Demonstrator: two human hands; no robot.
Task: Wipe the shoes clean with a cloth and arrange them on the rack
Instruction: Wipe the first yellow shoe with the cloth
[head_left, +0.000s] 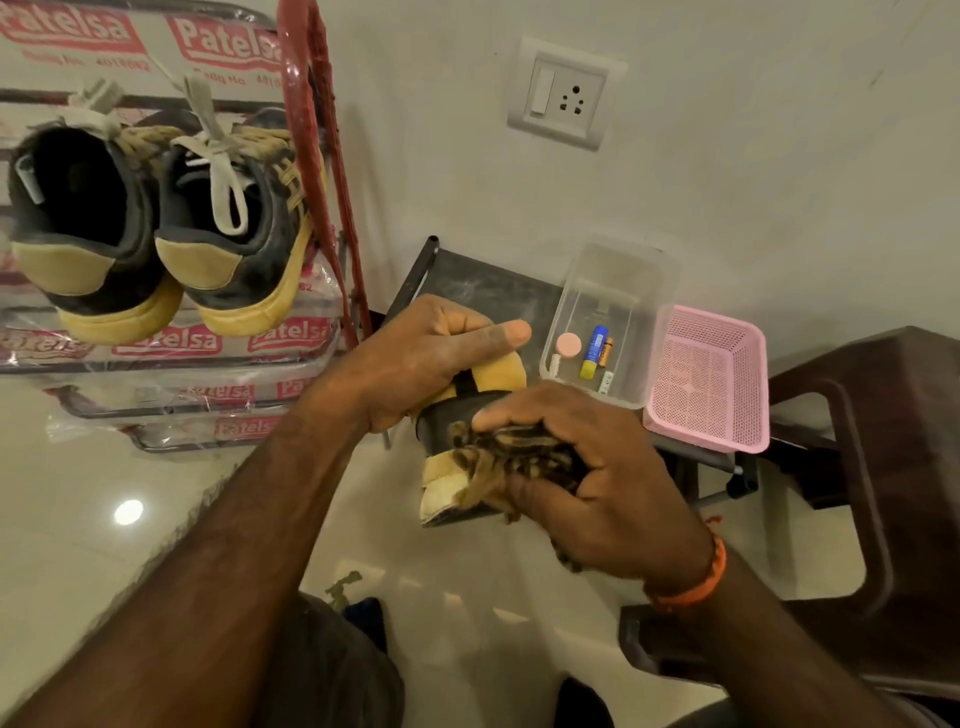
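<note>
My left hand (415, 364) grips a tan and black shoe (483, 395) held in the air at the middle of the view. My right hand (582, 467) presses a bunched yellow and black striped cloth (498, 447) against the shoe's near end. Much of the shoe is hidden by both hands. Two black sneakers with tan heels and yellow soles, the left one (83, 228) and the right one (234, 223), sit side by side on the rack (306, 156) at the upper left, heels toward me.
A low dark table (483, 280) against the wall bears a clear plastic box (608, 322) of small items and a pink mesh basket (706, 379). A dark brown plastic stool (872, 467) stands at the right. The rack shelves are wrapped in printed plastic.
</note>
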